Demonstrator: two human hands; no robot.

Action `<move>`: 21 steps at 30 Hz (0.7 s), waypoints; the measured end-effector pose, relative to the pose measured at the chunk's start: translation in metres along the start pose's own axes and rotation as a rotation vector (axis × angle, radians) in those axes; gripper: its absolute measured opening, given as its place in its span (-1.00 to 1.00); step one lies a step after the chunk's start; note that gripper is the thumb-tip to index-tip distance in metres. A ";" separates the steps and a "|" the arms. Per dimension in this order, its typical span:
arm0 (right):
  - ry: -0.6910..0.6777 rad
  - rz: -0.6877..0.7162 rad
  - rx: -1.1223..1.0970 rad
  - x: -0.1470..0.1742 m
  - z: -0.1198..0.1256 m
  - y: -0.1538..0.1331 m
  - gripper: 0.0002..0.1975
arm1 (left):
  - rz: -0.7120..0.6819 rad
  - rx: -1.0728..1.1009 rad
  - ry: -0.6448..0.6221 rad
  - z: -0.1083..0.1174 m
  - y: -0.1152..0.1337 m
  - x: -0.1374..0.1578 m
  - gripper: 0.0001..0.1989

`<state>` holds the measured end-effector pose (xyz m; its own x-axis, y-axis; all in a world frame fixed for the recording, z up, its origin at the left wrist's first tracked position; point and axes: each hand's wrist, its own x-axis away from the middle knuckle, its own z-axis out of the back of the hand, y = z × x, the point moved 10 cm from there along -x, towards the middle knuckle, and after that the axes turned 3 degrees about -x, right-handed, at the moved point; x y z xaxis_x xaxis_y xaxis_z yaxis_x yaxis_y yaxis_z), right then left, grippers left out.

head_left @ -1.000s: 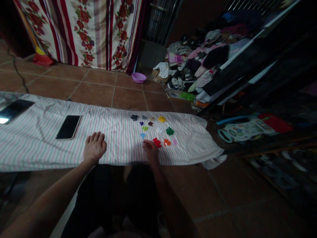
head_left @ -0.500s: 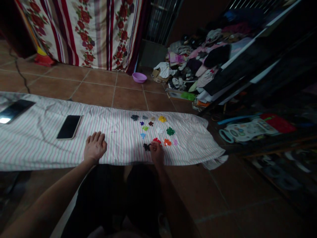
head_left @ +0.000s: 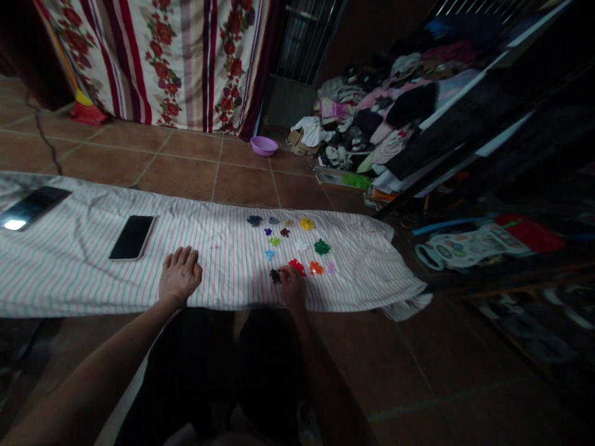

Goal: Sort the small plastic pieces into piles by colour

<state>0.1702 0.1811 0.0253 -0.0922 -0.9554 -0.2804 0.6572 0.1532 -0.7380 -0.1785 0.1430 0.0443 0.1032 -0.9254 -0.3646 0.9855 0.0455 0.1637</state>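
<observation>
My left hand (head_left: 180, 274) lies flat on the striped cloth (head_left: 237, 282), fingers stretched out, holding nothing. My right hand (head_left: 294, 286) has its fingertips pressed together at the right side of a pile of small black pieces (head_left: 275, 276). Whatever is between those fingertips is too small to make out. Just beyond that hand are red pieces (head_left: 297, 267), with orange pieces (head_left: 317, 267) and pale pink pieces (head_left: 331, 267) to their right. Farther back lie white (head_left: 302, 246), dark green (head_left: 321, 246), light blue (head_left: 269, 254), lime green (head_left: 274, 241) and yellow pieces (head_left: 306, 223), sorted by colour.
A phone (head_left: 132, 238) rests left of my left hand, and another dark phone-like device (head_left: 35, 207) lies farther left. A tiny pink piece (head_left: 216, 246) sits mid-cloth. On the tiled floor beyond are a purple basin (head_left: 264, 146) and heaped clothes (head_left: 344, 127).
My right hand has shifted slightly left toward the black pile, uncovering more of the red pieces. My left hand stays flat in place. The whole view has moved slightly.
</observation>
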 end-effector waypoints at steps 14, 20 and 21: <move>-0.017 0.072 0.091 -0.008 0.000 -0.014 -0.77 | 0.041 0.028 -0.048 -0.001 0.000 -0.002 -0.55; -0.063 0.144 0.058 -0.020 -0.021 -0.059 -0.74 | 0.057 0.040 -0.056 -0.002 -0.001 -0.002 -0.55; -0.098 0.162 0.038 -0.022 -0.031 -0.068 -0.74 | 0.054 0.034 -0.052 -0.002 -0.001 -0.002 -0.55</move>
<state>0.1043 0.1998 0.0627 0.0895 -0.9393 -0.3312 0.6856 0.2993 -0.6636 -0.1793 0.1456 0.0430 0.1480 -0.9404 -0.3063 0.9735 0.0839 0.2129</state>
